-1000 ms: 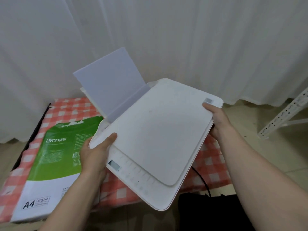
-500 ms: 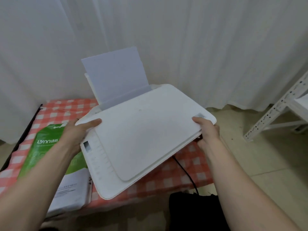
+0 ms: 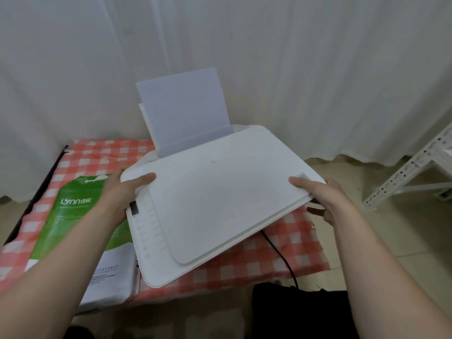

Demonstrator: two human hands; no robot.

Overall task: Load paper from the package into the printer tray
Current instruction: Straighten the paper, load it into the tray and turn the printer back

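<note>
A flat white printer [image 3: 215, 199] is held over the red-checked table, and a sheet stack of white paper [image 3: 183, 113] stands upright in its rear tray. My left hand [image 3: 122, 194] grips the printer's left edge, thumb on top. My right hand [image 3: 325, 199] grips the right edge, thumb on the lid and fingers underneath. The green and white paper package [image 3: 80, 216] lies flat on the table to the left, partly under my left arm and the printer.
A red-checked cloth [image 3: 276, 255] covers the low table. A black cable [image 3: 281, 255] runs from under the printer to a black object [image 3: 298, 311] at the front. White curtains hang behind. A white perforated metal rack [image 3: 411, 172] stands at the right on the tiled floor.
The printer has been turned clockwise so the paper stack now stands nearly square to me, and it has come lower toward the table. Both hands kept hold of its sides.
</note>
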